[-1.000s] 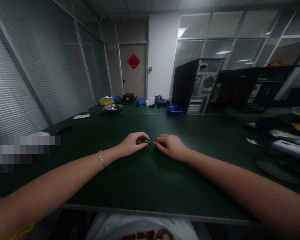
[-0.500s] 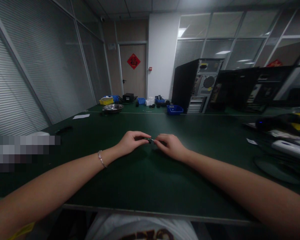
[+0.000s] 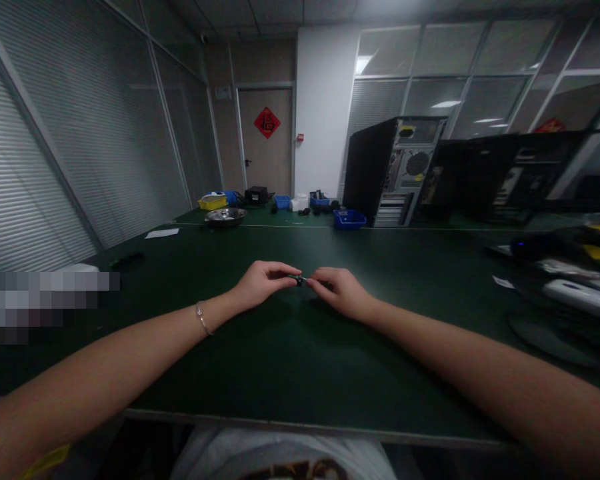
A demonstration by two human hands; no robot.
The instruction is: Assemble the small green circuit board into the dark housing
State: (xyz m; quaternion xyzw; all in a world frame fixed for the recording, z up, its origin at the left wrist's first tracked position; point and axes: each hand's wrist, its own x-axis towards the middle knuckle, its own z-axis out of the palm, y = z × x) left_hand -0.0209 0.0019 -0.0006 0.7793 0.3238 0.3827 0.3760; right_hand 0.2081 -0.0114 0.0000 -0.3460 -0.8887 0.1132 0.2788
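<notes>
Two bare forearms (image 3: 145, 347) are converging over a dark green tabletop (image 3: 300, 373).
Left hand (image 3: 257, 285) is pinching a small dark component (image 3: 299, 282); right hand (image 3: 346, 292), fingers (image 3: 324, 274) curled, a thin silvery piece (image 3: 305, 281).

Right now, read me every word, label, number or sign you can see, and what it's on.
"福": on the red diamond sign, on the door.
Shirt print: cut off by the picture's bottom edge, unreadable.
Any markings on the black computer tower, black box or red wall box: too small to read.
</notes>
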